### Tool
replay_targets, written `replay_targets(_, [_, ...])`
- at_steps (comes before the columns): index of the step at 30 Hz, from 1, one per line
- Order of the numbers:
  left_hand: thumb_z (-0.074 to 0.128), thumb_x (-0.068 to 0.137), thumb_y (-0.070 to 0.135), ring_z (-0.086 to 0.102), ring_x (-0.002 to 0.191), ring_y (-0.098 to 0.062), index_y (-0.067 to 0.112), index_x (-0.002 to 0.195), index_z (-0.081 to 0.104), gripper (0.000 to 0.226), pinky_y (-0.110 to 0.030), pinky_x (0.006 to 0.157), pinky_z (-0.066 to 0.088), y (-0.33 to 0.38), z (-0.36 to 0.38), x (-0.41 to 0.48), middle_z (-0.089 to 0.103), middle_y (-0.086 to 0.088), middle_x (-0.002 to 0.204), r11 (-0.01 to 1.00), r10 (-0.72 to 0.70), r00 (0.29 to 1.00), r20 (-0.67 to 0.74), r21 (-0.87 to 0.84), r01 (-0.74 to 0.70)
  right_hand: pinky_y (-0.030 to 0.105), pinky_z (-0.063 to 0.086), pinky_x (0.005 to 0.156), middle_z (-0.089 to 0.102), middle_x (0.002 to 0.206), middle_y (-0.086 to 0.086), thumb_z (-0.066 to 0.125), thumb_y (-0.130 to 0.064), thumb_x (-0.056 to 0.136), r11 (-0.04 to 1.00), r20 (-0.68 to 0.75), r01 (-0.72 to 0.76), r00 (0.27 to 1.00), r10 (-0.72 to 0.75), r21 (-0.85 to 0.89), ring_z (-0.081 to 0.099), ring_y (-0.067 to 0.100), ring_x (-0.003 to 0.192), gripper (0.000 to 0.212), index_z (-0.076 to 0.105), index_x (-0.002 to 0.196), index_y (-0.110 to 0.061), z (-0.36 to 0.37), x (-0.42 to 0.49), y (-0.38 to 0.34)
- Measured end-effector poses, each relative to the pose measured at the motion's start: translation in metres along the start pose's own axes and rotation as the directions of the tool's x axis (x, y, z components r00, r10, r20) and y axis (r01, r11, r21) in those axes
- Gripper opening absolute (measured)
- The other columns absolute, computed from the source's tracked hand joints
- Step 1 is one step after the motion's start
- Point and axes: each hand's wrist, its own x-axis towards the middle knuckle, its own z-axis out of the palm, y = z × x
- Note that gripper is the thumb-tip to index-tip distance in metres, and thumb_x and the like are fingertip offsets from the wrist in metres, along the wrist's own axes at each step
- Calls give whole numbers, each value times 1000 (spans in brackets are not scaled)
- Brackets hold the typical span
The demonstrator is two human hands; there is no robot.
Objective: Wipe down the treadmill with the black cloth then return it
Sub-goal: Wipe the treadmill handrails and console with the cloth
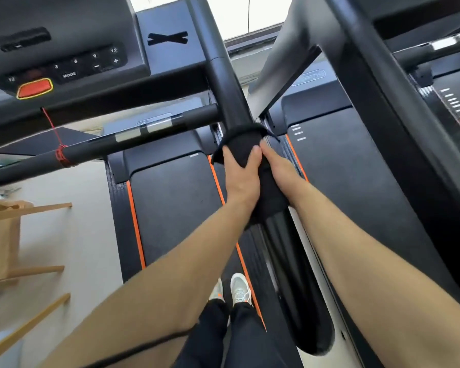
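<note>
I stand on the belt (175, 197) of a black treadmill with orange stripes. Its right handrail (229, 96) runs from the console down toward me. The black cloth (246, 143) is wrapped around this handrail. My left hand (241, 176) grips the cloth from the left side, fingers curled over the top. My right hand (279, 166) clasps the cloth from the right side, thumb next to the left fingers. Both hands squeeze the cloth against the rail. The console (72, 65) with buttons and a red stop key sits at the upper left.
A crossbar (133, 136) with silver sensors and a red cord spans below the console. A second treadmill (356, 160) stands close on the right, its handrail (383, 102) overhead. Wooden furniture (16, 235) is at the left. My white shoes (239, 288) rest on the belt.
</note>
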Motion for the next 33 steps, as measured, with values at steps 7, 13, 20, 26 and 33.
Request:
replay_targets(7, [51,79,63,47,134,-14,38,156,16,87,-41,114,38,-44,-1,-75,45,5,152,999,27,998,57,36,-29,40,52,99,76,109,7,57,-55,92,995,-53,-79,995,82,59,71,23,105,46,76,110,-17,-30,-47,72])
replay_targets(13, [57,82,57,48,133,-17,34,155,18,86,-42,113,39,-55,0,-91,46,4,148,999,26,997,70,35,-29,8,46,45,70,68,-9,52,-40,101,1000,-95,5,996,-6,-17,63,-8,48,31,66,79,-23,-28,-76,70])
replay_targets(20, [58,97,40,53,114,-12,31,158,15,75,-17,89,44,-52,-3,-97,47,13,126,998,46,997,60,-43,-43,7,43,42,65,77,-12,51,-45,101,980,-105,124,984,-141,-153,60,-10,44,31,68,88,-22,-26,-107,82])
replay_targets(26, [55,95,39,43,128,-1,27,158,12,78,4,87,30,-128,-1,-220,37,8,154,995,81,993,84,-62,-76,33,49,103,72,114,-2,50,-37,102,996,-292,84,953,-81,-1,64,12,113,26,71,107,-22,-52,-176,188])
replay_targets(33, [60,94,36,44,120,-2,20,157,18,77,5,84,29,-129,5,-227,41,13,139,993,106,994,32,-49,-104,19,53,76,76,78,-12,54,-31,101,990,-345,109,936,-72,87,69,4,82,26,72,83,-24,-53,-178,194])
